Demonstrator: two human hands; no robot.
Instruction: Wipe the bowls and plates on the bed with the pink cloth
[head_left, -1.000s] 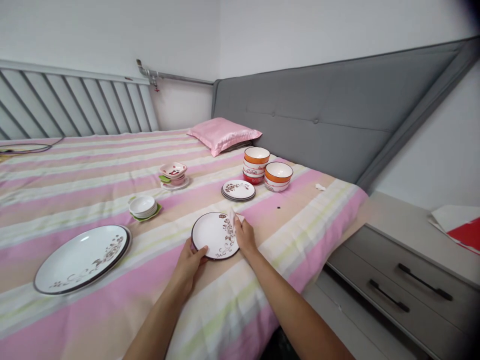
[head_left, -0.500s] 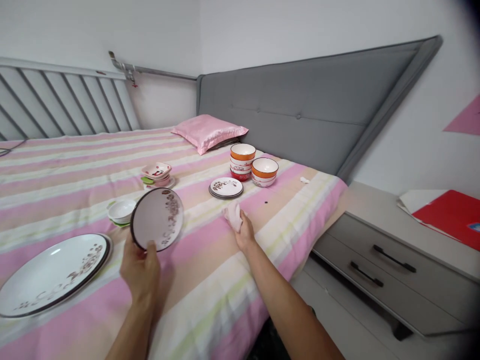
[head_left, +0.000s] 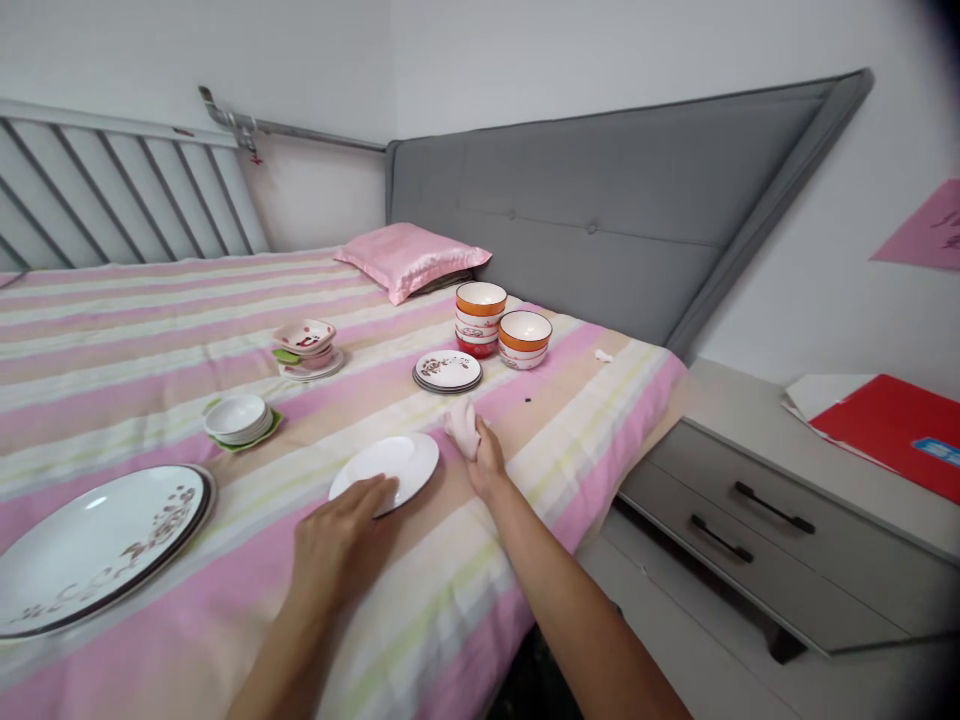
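My left hand grips the near edge of a small plate, fingers on its plain white face. The plate is low over the striped bedspread; I cannot tell whether it touches the cloth below. To its right, my right hand is closed around a crumpled pale pink cloth. Just beyond that hand lies a stack of small plates with a brown flower pattern and dark rims. Left of my left hand rest large oval plates with similar flowers, stacked.
Orange-rimmed bowls stand in a taller stack and a shorter one. Small white dishes and pink dishes sit at left. A pink pillow lies by the grey headboard; a drawer cabinet stands right.
My left hand has turned the plate from its flowered face to its plain white one and moved it right and lower. The right hand keeps the cloth, nearly still. The view has shifted slightly.
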